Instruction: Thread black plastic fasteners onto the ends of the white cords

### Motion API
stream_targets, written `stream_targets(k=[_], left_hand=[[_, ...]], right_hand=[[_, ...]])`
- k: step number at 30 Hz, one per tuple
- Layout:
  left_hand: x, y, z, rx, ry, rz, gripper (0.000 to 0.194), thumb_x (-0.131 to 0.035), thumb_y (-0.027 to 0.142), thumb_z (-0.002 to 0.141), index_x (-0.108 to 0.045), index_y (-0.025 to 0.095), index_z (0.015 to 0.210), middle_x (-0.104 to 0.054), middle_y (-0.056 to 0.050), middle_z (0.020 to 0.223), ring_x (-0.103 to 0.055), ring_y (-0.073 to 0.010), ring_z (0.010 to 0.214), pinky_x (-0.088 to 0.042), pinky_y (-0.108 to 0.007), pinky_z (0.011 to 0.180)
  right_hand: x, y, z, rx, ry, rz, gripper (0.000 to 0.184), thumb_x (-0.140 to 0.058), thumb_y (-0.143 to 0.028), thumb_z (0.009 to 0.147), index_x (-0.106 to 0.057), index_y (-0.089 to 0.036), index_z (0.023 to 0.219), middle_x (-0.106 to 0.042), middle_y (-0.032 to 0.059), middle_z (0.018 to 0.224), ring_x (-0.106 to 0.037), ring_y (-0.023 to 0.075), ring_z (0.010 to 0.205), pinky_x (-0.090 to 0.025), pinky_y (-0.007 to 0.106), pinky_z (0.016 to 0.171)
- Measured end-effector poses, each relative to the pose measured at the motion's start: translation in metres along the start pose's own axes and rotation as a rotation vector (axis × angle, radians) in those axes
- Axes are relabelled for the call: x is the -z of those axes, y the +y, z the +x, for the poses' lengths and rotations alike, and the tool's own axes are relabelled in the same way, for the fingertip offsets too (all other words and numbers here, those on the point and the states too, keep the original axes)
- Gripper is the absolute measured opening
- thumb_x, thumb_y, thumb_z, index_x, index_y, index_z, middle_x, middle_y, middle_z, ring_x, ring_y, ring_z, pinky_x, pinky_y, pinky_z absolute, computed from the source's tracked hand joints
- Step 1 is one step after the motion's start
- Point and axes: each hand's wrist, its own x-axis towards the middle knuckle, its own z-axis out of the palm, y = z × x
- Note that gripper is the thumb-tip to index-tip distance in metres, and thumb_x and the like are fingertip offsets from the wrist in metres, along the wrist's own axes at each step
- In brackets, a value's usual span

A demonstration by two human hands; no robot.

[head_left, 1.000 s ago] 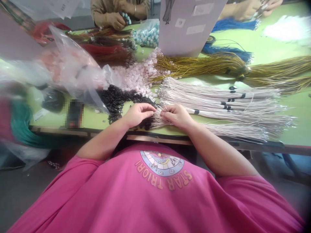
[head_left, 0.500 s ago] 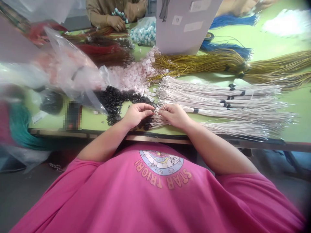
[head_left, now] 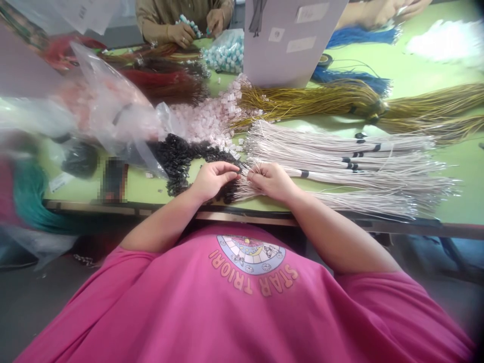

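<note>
At the table's front edge my left hand (head_left: 212, 181) is closed in a pinch, with a small black part at its fingertips that looks like a connector housing. My right hand (head_left: 273, 181) faces it a short gap away, thumb and fingers pressed together on the end of a white wire. Beneath and beside the right hand lie bundles of white wires (head_left: 333, 174) with silvery tips, some wrapped with black tape. A heap of small black connector housings (head_left: 176, 161) spreads behind and left of my left hand. The exact contact at the fingertips is too small to make out.
Pale pink connector housings (head_left: 212, 118) are heaped behind the black ones. Yellow wires (head_left: 310, 98) lie at the back, by an upright grey panel (head_left: 289, 45). Clear plastic bags (head_left: 109, 96) and green wires (head_left: 32, 196) are on the left. A co-worker's hands (head_left: 183, 35) show across the table.
My two hands stay almost where they were, still pinching. Across the table, a co-worker's hand has come down beside the blue-and-white parts.
</note>
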Motion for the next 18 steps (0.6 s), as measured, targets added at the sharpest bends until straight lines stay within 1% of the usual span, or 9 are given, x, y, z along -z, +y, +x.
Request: stream_targets(k=[3, 7, 12, 15, 18], left_hand=[[-0.0001, 0.0000, 0.0000, -0.029, -0.001, 0.075, 0.031, -0.072, 0.035, 0.063, -0.068, 0.013, 0.084, -0.071, -0.006, 0.079, -0.065, -0.0165, 0.074, -0.051, -0.030, 0.074], [0.0001, -0.0001, -0.0003, -0.108, 0.008, 0.238, 0.028, -0.071, 0.036, 0.065, -0.070, 0.015, 0.082, -0.071, -0.005, 0.080, -0.064, -0.0164, 0.074, -0.051, -0.029, 0.073], [-0.0015, -0.0028, 0.0000, -0.242, -0.046, 0.406, 0.021, -0.068, 0.031, 0.069, -0.071, 0.017, 0.084, -0.071, -0.004, 0.083, -0.064, -0.0157, 0.075, -0.051, -0.027, 0.072], [-0.0033, -0.0028, -0.0006, -0.315, -0.043, 0.491, 0.019, -0.066, 0.030, 0.071, -0.071, 0.018, 0.085, -0.070, -0.003, 0.081, -0.064, -0.0145, 0.073, -0.050, -0.025, 0.069], [0.0022, 0.0041, -0.0029, -0.451, -0.065, 0.600, 0.016, -0.062, 0.029, 0.075, -0.070, 0.019, 0.085, -0.069, -0.004, 0.083, -0.063, -0.0139, 0.075, -0.049, -0.026, 0.072]], right_hand=[[0.0000, 0.0000, 0.0004, 0.018, -0.020, -0.001, 0.025, -0.044, -0.027, 0.076, -0.048, -0.015, 0.054, -0.043, -0.0037, 0.045, -0.036, 0.0066, 0.047, -0.029, 0.022, 0.051], [0.0001, 0.0014, 0.0014, 0.064, -0.045, -0.023, 0.028, -0.044, -0.027, 0.078, -0.047, -0.015, 0.053, -0.041, -0.0039, 0.045, -0.034, 0.0064, 0.047, -0.028, 0.022, 0.051], [-0.0016, 0.0035, 0.0020, 0.090, -0.019, -0.024, 0.024, -0.047, -0.031, 0.078, -0.058, -0.013, 0.064, -0.045, -0.0033, 0.049, -0.038, 0.0075, 0.051, -0.031, 0.022, 0.053], [-0.0023, 0.0051, 0.0020, 0.090, -0.014, -0.033, 0.027, -0.048, -0.034, 0.079, -0.061, -0.013, 0.068, -0.046, -0.0024, 0.050, -0.040, 0.0086, 0.053, -0.032, 0.023, 0.054], [-0.0019, 0.0083, 0.0023, 0.129, 0.050, -0.051, 0.026, -0.050, -0.034, 0.077, -0.065, -0.014, 0.072, -0.052, -0.0002, 0.058, -0.045, 0.0100, 0.058, -0.035, 0.024, 0.058]])
